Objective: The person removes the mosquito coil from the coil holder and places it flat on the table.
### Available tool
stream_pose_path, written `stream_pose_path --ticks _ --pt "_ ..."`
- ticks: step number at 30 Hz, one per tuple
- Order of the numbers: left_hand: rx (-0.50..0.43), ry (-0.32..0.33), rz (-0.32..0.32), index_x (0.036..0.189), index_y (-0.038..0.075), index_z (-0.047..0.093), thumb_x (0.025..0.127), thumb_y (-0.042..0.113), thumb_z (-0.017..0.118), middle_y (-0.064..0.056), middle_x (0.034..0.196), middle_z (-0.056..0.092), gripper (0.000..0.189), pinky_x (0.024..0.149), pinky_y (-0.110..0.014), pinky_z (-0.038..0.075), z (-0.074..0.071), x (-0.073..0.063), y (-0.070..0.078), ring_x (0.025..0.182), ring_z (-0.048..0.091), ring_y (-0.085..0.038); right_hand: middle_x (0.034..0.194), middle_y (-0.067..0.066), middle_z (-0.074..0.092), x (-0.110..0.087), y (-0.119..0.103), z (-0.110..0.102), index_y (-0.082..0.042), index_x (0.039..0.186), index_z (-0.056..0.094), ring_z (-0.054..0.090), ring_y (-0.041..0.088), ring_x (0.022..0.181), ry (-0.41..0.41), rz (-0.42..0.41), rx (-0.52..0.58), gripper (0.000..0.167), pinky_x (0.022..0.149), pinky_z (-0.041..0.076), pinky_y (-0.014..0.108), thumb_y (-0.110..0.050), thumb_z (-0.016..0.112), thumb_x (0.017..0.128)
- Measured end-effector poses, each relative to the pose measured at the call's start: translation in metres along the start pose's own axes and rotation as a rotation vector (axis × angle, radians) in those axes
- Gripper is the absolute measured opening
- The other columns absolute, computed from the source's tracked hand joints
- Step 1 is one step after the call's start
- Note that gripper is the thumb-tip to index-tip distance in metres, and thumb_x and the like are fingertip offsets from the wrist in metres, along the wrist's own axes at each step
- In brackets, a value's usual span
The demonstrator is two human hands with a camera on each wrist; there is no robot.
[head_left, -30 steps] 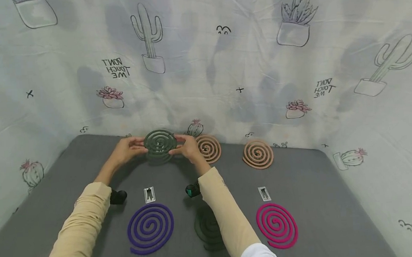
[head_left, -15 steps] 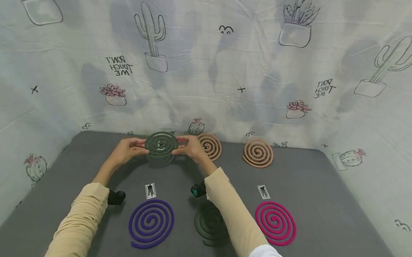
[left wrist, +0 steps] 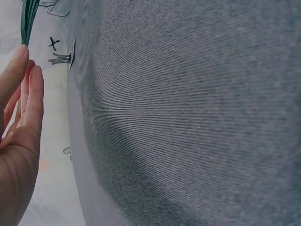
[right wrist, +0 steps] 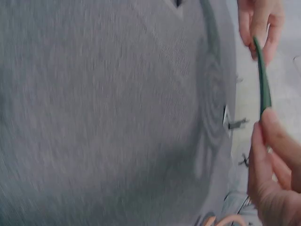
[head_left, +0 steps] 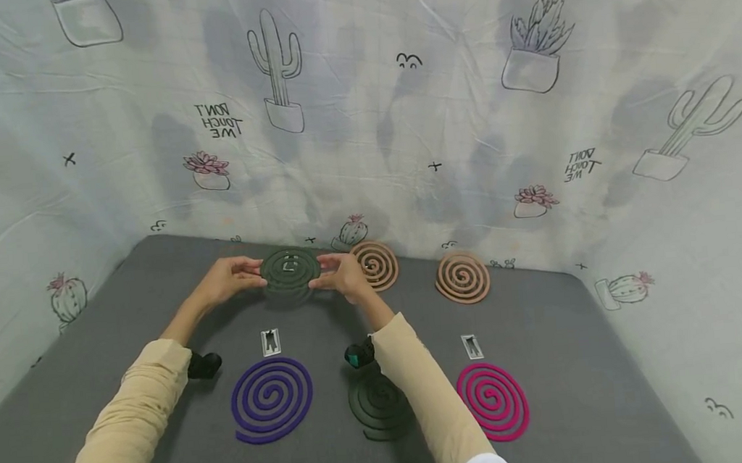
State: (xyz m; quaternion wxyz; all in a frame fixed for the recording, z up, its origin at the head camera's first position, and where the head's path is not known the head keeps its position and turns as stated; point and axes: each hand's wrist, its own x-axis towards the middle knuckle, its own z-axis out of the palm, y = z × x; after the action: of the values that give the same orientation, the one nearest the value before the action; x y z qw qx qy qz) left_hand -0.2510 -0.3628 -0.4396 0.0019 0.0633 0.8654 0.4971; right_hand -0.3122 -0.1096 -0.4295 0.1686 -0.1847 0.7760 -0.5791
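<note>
A green mosquito coil [head_left: 276, 277] is held flat between both hands at the back left of the table. My left hand [head_left: 223, 281] pinches its left edge, and my right hand [head_left: 346, 275] pinches the opposite edge. Edge-on in the right wrist view, the green coil [right wrist: 263, 84] is raised off the table, its spiral shadow falling on the cloth. Below it lies a small metal coil stand [right wrist: 226, 121] with an upright tab, glimpsed through the coil's gaps in the head view. In the left wrist view, the left thumb and fingers [left wrist: 35, 94] reach up to the coil.
Two brown coils [head_left: 462, 277] lie along the back, each at the wall cloth. Nearer are a purple coil [head_left: 271, 394], another green coil [head_left: 382, 398] partly under the right sleeve, and a pink coil [head_left: 491, 394]. Metal stands [head_left: 271, 342] lie beyond the purple and pink coils.
Both hands and the green coil they hold have come slightly lower in the head view, and the coil looks flatter. The head view has shifted a little. Coils on the table stay put.
</note>
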Motion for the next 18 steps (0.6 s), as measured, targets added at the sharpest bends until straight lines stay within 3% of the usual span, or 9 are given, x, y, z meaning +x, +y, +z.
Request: stream_pose_path --ticks 3,7,13,18 --pt "0.001 -0.011 0.01 0.134 -0.01 0.046 0.089 0.015 0.067 -0.029 0.119 0.057 0.055 0.085 -0.039 0.055 0.003 -0.003 0.001 0.093 0.062 -0.007 0.132 0.019 0.054 -0.006 -0.001 0.001 0.001 0.129 0.055 0.055 0.032 0.119 0.024 0.048 0.053 0.055 0.088 0.056 0.036 0.003 0.074 0.078" --pt "-0.003 -0.014 0.014 0.134 -0.01 0.046 0.089 0.016 0.067 -0.029 0.119 0.057 0.055 0.084 -0.035 0.056 0.0 -0.01 0.0 0.091 0.062 -0.003 0.128 0.018 0.056 -0.01 -0.005 0.01 -0.001 0.126 0.059 0.057 0.032 0.116 0.078 0.1 0.09 0.054 0.084 0.057 0.034 0.005 0.076 0.075" --pt "-0.052 -0.025 0.025 0.132 -0.012 0.047 0.089 0.014 0.067 -0.031 0.119 0.058 0.054 0.081 -0.025 0.056 0.004 -0.014 -0.006 0.087 0.061 0.004 0.125 0.02 0.056 -0.016 -0.003 0.019 0.001 0.124 0.06 0.057 0.033 0.113 0.144 0.131 0.149 0.055 0.079 0.059 0.034 0.011 0.075 0.072" --pt "-0.06 -0.021 0.021 0.133 -0.012 0.046 0.09 0.013 0.066 -0.031 0.12 0.057 0.054 0.082 -0.023 0.056 0.008 -0.017 -0.009 0.087 0.061 0.005 0.125 0.021 0.055 -0.021 0.001 0.026 0.0 0.124 0.058 0.062 0.036 0.107 0.164 0.168 0.165 0.055 0.078 0.059 0.034 0.012 0.075 0.072"
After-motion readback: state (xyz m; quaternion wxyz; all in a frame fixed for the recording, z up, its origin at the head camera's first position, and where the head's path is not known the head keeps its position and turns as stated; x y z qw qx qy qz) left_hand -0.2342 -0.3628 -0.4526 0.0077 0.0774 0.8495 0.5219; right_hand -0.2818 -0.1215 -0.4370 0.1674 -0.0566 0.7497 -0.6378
